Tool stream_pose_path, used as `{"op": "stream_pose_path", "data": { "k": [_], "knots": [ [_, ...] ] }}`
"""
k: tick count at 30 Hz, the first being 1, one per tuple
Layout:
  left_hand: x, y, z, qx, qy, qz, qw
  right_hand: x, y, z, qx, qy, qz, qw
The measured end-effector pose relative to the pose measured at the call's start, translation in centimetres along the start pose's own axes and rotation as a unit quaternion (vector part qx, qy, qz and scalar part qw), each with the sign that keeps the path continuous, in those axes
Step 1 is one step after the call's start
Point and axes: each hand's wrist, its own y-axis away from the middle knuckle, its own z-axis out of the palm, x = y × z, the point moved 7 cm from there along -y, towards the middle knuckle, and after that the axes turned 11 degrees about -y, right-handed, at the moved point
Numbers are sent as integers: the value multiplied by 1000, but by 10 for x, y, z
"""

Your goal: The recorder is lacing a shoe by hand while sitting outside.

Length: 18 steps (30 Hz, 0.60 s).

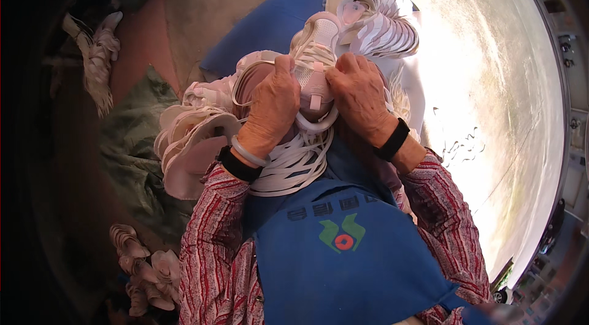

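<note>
A white and pale pink sneaker upper (315,83) lies in front of me, toe pointing away, with white lace crossing its front. At its left edge my left hand (273,106) is closed in a pinch on a white shoelace (242,83), which loops out to the left. My right hand (362,97) is closed against the upper's right edge; its fingertips are partly hidden, and it appears to grip that edge. Below the hands, a bundle of loose white laces (291,165) hangs over my lap.
Stacked shoe uppers (202,144) lie left of my hands. Another fanned stack (386,24) rests beyond them, beside a blue sheet (270,12). More pieces (150,276) lie at lower left, near dark green cloth (138,147). A blue apron (350,263) covers my lap.
</note>
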Motion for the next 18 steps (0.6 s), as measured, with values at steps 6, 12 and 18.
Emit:
{"op": "stream_pose_path", "data": {
  "k": [6, 12, 18],
  "knots": [
    [-3, 19, 12, 13, 68, 10, 998, -37, 8, -12, -11, -366, 45, 930],
    [0, 22, -4, 31, 29, 53, 998, -22, 1, 32, -15, -300, 120, 946],
    [-8, 10, -2, -7, 65, 26, 998, -24, -20, 39, -25, -196, 95, 976]
  ]
}}
